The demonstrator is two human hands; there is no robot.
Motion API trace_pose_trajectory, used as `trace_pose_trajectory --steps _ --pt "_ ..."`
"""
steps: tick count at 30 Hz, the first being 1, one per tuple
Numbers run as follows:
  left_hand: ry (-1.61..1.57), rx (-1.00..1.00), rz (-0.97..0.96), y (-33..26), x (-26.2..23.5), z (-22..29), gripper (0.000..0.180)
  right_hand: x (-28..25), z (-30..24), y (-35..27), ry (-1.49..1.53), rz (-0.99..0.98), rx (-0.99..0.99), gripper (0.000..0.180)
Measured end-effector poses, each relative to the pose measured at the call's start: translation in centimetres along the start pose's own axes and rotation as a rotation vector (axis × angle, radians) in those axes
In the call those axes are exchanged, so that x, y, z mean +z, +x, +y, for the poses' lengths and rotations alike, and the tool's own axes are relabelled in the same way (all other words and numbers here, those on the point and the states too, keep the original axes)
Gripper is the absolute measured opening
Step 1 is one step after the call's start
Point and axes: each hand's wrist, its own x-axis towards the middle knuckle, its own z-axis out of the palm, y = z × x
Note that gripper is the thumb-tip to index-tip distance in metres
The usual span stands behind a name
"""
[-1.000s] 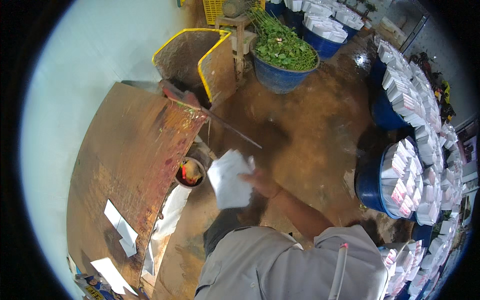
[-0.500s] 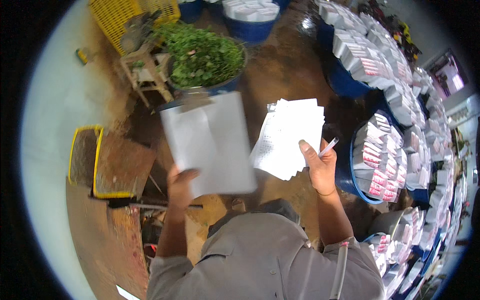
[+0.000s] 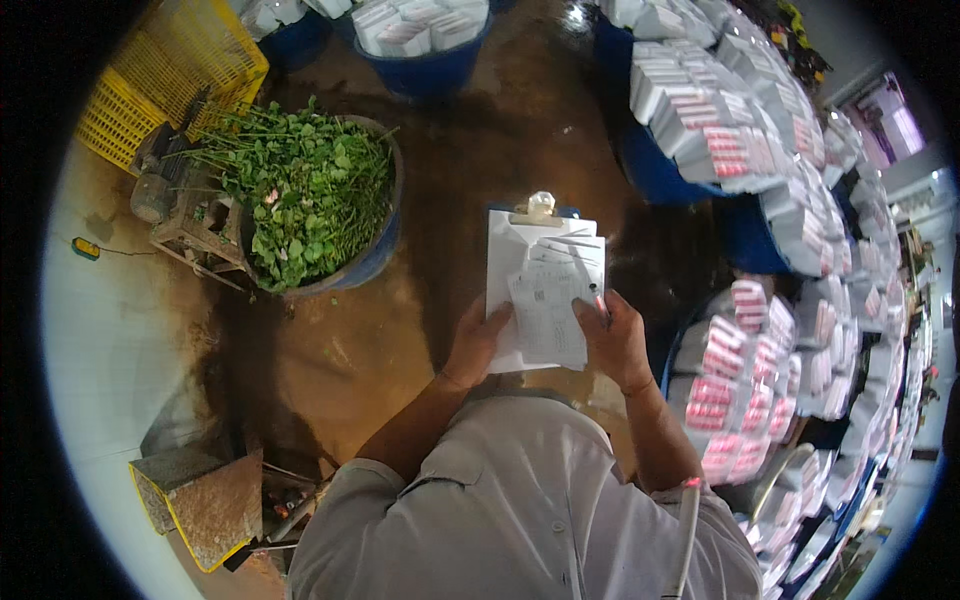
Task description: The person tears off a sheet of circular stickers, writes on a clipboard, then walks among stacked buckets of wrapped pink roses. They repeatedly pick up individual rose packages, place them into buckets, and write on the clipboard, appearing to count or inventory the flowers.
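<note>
We see our left hand [image 3: 478, 343] curled around the lower left edge of a white clipboard with a metal clip at its top [image 3: 530, 262], the fingers closed under the board and the thumb lying on the top sheet. Our right hand [image 3: 615, 340] presses a smaller stack of white printed paper slips [image 3: 553, 305] against the board, fingers folded together, and pinches a thin pen with a red tip [image 3: 598, 298] between thumb and forefinger. The clipboard is held in front of our chest, above a wet, brown, stained concrete floor [image 3: 470, 160]. To the left stands a round blue tub [image 3: 375, 255] heaped with green leafy stems [image 3: 300, 185], and beside it a rusty metal machine [image 3: 175, 205] and a yellow plastic crate [image 3: 160, 75]. Along the top and right, blue plastic basins [image 3: 440, 70] hold tightly packed rows of white packets with pink labels [image 3: 725, 365]. At lower left sits a rusted metal hopper with a yellow rim [image 3: 200, 505].
</note>
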Motion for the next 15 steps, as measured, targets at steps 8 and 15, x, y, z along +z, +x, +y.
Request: trace_pose_trajectory --steps 8,15 --pt "0.211 -0.026 0.073 20.8 2.7 6.5 0.042 -1.2 2.7 22.4 0.346 -0.025 0.054 0.024" --pt "0.264 -0.087 -0.064 41.8 4.8 14.1 0.045 -4.9 -0.5 44.2 0.312 -0.161 0.046 0.035"
